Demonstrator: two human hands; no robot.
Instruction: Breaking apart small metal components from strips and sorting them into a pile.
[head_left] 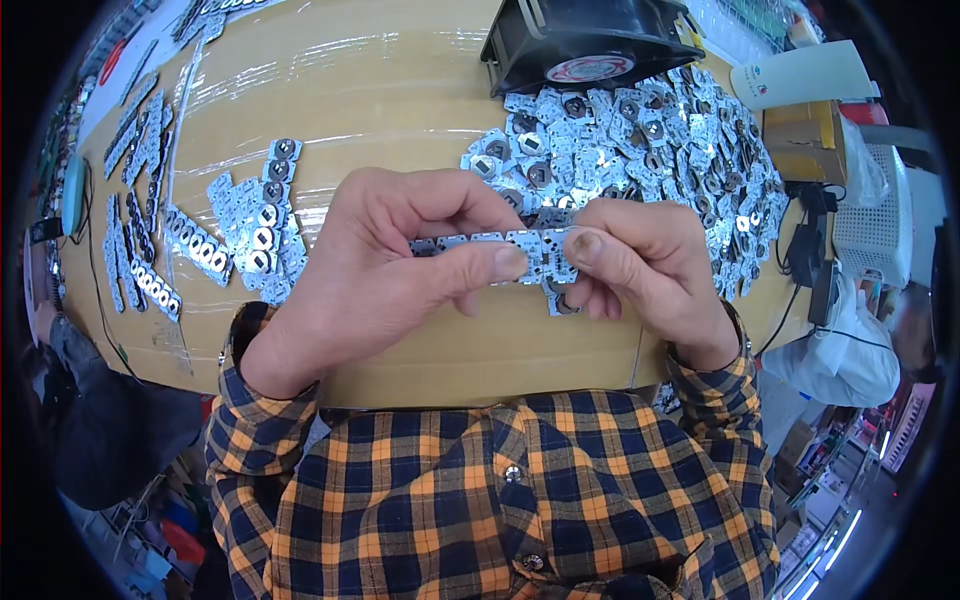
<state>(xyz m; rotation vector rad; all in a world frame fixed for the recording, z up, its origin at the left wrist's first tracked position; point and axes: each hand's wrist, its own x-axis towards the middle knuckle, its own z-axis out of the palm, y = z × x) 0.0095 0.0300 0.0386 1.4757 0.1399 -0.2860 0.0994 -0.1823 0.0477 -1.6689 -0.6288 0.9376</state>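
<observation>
A strip of small white circuit boards (540,258) stretches level between my two hands above the table. My left hand (400,260) is closed on its left part, the thumb pressed on the face and the fingers behind. At the strip's right end my right hand (650,255) pinches with thumb and forefinger, its other fingers curled. Those fingertips hide the end. Just below the strip, by my right fingers, a single small board (562,300) shows in part; I cannot tell whether it is held. Behind my right hand spreads a big heap of loose small boards (690,130).
A black fan (590,45) stands behind the heap. Board strips (265,215) lie left of my left hand, with more strips (140,150) at far left. A pale green cup (805,75), a cardboard box (805,140) and a white basket (875,220) stand right. Another person's dark sleeve (90,360) is at left.
</observation>
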